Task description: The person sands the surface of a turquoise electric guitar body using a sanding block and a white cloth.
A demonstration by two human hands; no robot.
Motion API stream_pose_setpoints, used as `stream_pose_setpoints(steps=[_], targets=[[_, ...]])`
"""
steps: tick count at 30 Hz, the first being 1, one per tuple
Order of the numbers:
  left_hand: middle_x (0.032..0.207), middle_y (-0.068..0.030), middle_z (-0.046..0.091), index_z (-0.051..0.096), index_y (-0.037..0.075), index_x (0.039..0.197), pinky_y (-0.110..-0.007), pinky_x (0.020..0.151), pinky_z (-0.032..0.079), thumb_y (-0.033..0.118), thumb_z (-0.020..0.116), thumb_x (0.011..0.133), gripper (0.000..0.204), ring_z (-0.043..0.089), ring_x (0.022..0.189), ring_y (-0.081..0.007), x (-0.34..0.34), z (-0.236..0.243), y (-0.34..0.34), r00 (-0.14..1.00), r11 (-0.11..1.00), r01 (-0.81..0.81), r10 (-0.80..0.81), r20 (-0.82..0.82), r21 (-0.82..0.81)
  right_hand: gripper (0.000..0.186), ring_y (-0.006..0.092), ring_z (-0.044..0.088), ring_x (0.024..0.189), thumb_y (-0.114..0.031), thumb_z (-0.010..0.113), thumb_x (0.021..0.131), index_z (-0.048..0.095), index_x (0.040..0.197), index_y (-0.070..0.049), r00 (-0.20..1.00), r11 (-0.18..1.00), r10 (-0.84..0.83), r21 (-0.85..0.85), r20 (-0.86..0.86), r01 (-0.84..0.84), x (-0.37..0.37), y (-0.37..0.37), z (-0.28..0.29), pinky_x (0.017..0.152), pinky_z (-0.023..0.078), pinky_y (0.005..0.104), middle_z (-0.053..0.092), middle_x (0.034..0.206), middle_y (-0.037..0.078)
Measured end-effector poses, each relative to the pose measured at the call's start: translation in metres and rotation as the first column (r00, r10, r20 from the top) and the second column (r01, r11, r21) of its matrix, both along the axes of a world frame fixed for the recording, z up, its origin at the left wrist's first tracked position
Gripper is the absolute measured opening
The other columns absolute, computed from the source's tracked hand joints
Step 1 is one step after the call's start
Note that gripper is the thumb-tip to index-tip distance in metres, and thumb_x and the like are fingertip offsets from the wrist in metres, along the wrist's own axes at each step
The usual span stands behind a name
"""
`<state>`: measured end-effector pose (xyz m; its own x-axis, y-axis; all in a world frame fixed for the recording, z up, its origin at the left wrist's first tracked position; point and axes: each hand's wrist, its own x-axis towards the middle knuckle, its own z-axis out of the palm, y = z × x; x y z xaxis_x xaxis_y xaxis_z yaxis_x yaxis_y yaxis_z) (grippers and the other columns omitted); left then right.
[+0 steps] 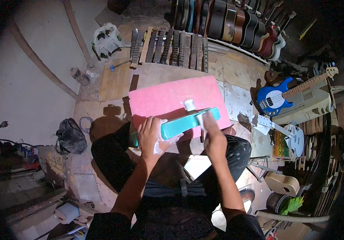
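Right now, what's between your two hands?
In the head view, the teal body spans from left hand to right hand, over the pink board.

light: dim workshop, brightest on pink board (172, 98) and pale floor | shadows: hard dark one left of board | edges: black fisheye vignette, straight lines bowed | focus: right hand (213, 134) slightly blurred, corners murky
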<state>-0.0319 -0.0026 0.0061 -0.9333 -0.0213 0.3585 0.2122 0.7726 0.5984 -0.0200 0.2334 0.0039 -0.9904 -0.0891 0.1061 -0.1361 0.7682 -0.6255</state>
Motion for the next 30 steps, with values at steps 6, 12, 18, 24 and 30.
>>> stream_pose_setpoints(steps=[6,12,18,24,30], targets=[[0.103,-0.0131,0.067,0.067,0.008,0.106,-0.048,0.087,0.048,0.048,0.094,0.067,0.063,0.066,0.1,-0.0366,-0.001,0.001,-0.002,1.0,0.998,0.01,-0.012,0.025,0.06,0.073,0.0437,0.074,0.089,0.004,0.063,0.085,0.056,0.153,-0.02,0.985,0.995,0.095,0.036,-0.144,-0.091,0.015,-0.024,-0.01,0.076,0.062,0.0497,0.067,0.136,0.021],[0.1,-0.014,0.068,0.068,0.006,0.104,-0.05,0.086,0.053,0.045,0.099,0.059,0.067,0.068,0.095,-0.0383,-0.005,0.003,0.0,0.999,1.0,-0.018,0.019,-0.047,0.012,0.076,0.0386,0.061,0.135,0.016,0.052,0.085,0.054,0.156,-0.014,0.982,0.982,-0.171,0.095,0.077,0.163,-0.006,-0.003,0.007,0.107,0.055,0.042,0.052,0.157,0.021],[0.1,-0.0141,0.068,0.068,0.006,0.104,-0.05,0.086,0.052,0.044,0.1,0.058,0.067,0.067,0.095,-0.038,-0.004,0.002,0.001,1.0,0.999,-0.024,0.024,-0.02,0.028,0.077,0.0382,0.064,0.133,0.016,0.054,0.081,0.058,0.153,-0.012,0.999,0.993,0.036,0.111,0.005,-0.036,0.005,-0.003,-0.011,0.111,0.051,0.0411,0.055,0.155,0.022],[0.103,-0.0146,0.068,0.068,0.006,0.105,-0.05,0.086,0.05,0.049,0.096,0.063,0.066,0.067,0.098,-0.038,-0.003,0.003,0.001,1.0,0.999,-0.029,0.029,0.0,0.022,0.075,0.0413,0.052,0.146,0.021,0.049,0.081,0.059,0.15,-0.006,0.965,0.973,-0.221,-0.105,-0.144,0.207,-0.014,0.03,0.019,0.119,0.042,0.0418,0.054,0.156,0.027],[0.102,-0.014,0.068,0.068,0.006,0.102,-0.048,0.084,0.049,0.05,0.095,0.065,0.065,0.067,0.096,-0.0366,-0.003,0.001,-0.001,0.999,1.0,-0.03,0.03,-0.029,0.002,0.058,0.0449,0.063,0.117,0.007,0.071,0.08,0.069,0.137,-0.007,0.969,0.972,-0.109,0.179,-0.221,0.15,0.005,-0.001,0.028,0.103,0.05,0.0469,0.055,0.154,0.025]])
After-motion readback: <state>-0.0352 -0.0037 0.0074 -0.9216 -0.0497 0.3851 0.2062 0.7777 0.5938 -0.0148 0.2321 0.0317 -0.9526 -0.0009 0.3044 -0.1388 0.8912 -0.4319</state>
